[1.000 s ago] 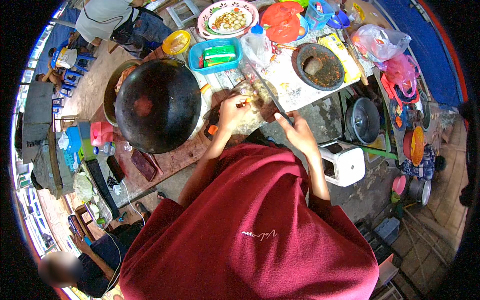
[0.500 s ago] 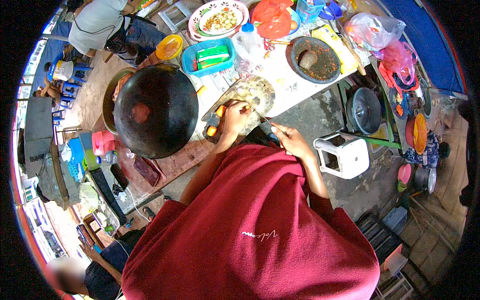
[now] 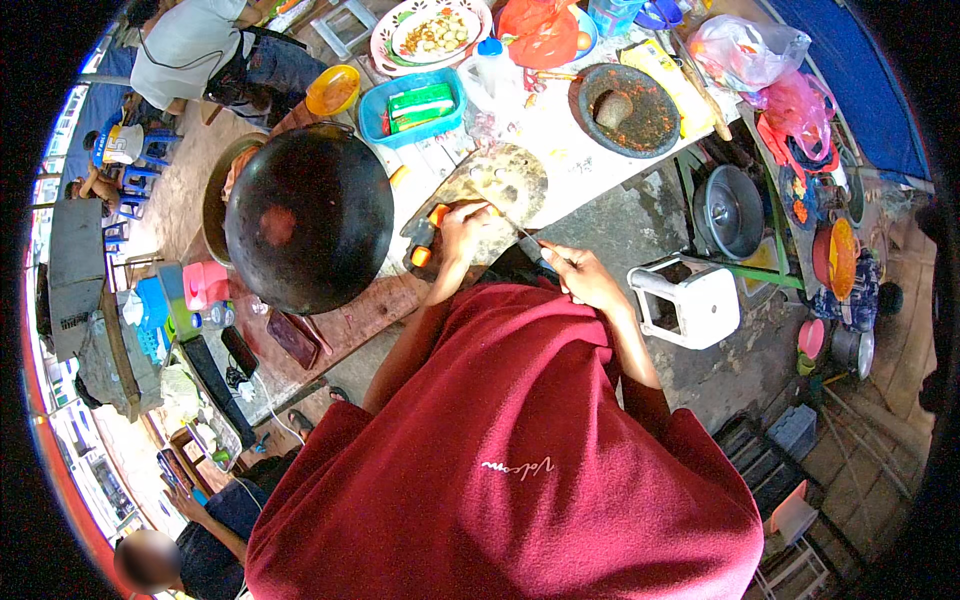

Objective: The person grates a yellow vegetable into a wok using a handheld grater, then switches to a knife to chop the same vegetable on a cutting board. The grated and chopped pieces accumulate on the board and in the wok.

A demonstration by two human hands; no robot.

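Note:
My right hand [image 3: 585, 277] is closed round the handle of a knife, its thin blade [image 3: 522, 231] pointing up and left over a worn, stained chopping board [image 3: 523, 180]. Against the board's near left part, my left hand [image 3: 467, 232] has its fingers curled together. A small yellow-orange bit shows at its fingertips, close to the blade tip; what it is I cannot make out. A few pale pieces [image 3: 488, 172] lie on the board beyond. Beside the left wrist is a dark object with orange ends [image 3: 424, 236].
A big black wok [image 3: 309, 218] stands bottom-up at left. Behind the board are a blue basket [image 3: 412, 106] with a green packet, a patterned plate [image 3: 432, 37] of chopped food and a stone mortar [image 3: 627, 112]. A white stool [image 3: 688, 301] stands right. Other people are at left.
The knife tip and both hands have barely shifted. The whole view has moved slightly, and the pestle in the mortar looks a little different in angle.

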